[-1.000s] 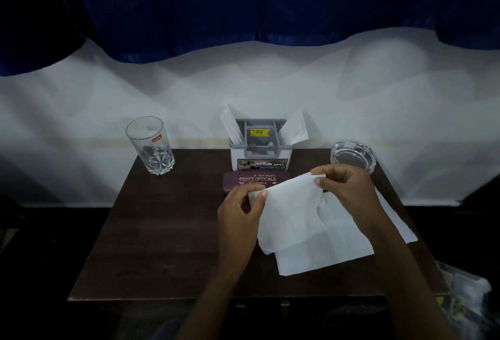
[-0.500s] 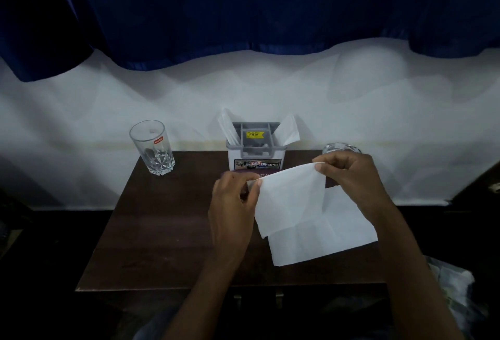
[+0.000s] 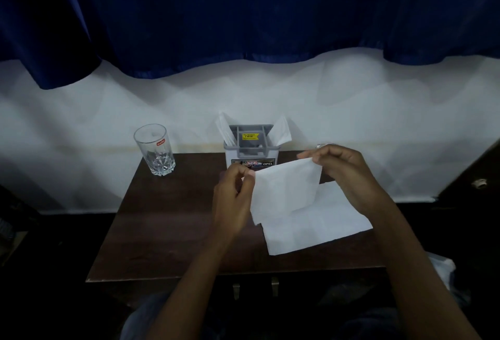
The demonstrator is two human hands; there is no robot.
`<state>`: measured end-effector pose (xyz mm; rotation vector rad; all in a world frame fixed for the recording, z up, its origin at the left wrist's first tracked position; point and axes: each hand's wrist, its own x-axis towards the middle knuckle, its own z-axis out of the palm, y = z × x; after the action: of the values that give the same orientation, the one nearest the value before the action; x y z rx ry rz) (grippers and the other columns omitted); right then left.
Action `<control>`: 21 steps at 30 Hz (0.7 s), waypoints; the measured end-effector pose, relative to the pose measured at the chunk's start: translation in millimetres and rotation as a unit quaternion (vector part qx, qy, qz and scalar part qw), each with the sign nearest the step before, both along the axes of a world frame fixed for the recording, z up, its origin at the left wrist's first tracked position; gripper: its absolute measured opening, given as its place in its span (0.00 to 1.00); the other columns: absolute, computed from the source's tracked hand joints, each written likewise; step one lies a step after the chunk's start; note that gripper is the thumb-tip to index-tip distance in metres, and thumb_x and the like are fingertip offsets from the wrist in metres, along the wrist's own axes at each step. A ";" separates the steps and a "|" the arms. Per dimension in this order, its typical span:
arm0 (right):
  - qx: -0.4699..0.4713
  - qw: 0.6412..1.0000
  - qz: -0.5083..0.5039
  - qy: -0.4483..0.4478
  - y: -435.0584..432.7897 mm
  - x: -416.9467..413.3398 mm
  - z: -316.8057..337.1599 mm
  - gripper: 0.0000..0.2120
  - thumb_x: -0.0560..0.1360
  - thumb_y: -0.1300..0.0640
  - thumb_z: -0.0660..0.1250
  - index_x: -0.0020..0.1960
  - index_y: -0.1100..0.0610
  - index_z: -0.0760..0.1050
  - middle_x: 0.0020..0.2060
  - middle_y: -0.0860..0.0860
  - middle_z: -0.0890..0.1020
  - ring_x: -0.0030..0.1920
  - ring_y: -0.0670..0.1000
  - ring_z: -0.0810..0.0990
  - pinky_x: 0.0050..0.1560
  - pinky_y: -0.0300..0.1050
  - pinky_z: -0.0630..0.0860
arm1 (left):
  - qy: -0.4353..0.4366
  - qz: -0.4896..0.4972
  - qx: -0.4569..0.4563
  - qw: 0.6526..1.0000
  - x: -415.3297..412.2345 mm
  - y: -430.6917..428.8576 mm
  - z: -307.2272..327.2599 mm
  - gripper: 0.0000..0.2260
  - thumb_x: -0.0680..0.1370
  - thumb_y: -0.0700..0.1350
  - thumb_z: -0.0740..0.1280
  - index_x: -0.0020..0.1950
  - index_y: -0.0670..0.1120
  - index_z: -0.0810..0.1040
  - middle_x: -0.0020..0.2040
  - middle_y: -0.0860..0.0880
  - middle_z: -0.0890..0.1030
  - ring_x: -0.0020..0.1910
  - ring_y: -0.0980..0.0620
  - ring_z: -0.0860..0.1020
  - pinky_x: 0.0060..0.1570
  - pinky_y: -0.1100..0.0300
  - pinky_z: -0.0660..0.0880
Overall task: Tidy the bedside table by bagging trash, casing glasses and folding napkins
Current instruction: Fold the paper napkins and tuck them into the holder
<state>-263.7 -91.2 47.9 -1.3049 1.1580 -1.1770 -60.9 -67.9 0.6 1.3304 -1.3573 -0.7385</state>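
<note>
A white paper napkin [image 3: 286, 191] hangs between both sets of fingers — left hand [image 3: 234, 199] pinching its left corner, right hand [image 3: 341, 169] pinching its right — above a second flat white napkin [image 3: 319, 228] on the dark wooden table [image 3: 167, 218].

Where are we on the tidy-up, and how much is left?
Done: folded napkins already stand in the holder. In hand: the left hand and right hand pinch the upper napkin by its top corners. Left: the lower napkin lies flat on the table. No loose eyeglasses or trash show.
</note>
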 end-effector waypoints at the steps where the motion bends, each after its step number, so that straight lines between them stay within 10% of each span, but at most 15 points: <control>1: 0.014 1.000 0.005 -0.020 0.2 1.1 0.3 0.10 0.74 0.67 0.62 0.36 0.59 0.77 0.42 0.51 0.84 0.44 0.50 0.81 0.45 0.45 0.76 | 0.013 -0.004 0.000 1.000 -0.3 0.1 1.4 0.09 0.75 0.51 0.60 0.35 0.54 0.69 0.37 0.44 0.73 0.33 0.55 0.69 0.35 0.59 0.67; 10: 0.035 0.997 -0.066 -0.037 -2.8 13.1 -2.2 0.10 0.74 0.64 0.66 0.35 0.55 0.78 0.33 0.46 0.81 0.39 0.48 0.78 0.41 0.39 0.74 | 0.206 0.068 0.069 0.974 -3.8 -2.3 1.8 0.04 0.79 0.46 0.61 0.47 0.55 0.73 0.48 0.52 0.80 0.49 0.53 0.77 0.47 0.56 0.73; 21: 0.112 0.990 0.026 -0.076 1.6 52.7 -9.2 0.09 0.76 0.61 0.62 0.38 0.54 0.76 0.36 0.49 0.79 0.38 0.47 0.77 0.37 0.42 0.72 | 0.369 -0.105 0.312 0.869 -25.8 1.8 8.4 0.23 0.78 0.61 0.53 0.56 0.47 0.78 0.55 0.46 0.82 0.54 0.49 0.80 0.55 0.55 0.75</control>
<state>-210.9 -89.6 38.7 -1.0503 1.1034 -1.0570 -86.8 -66.0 9.0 1.1659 -0.6449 -1.7373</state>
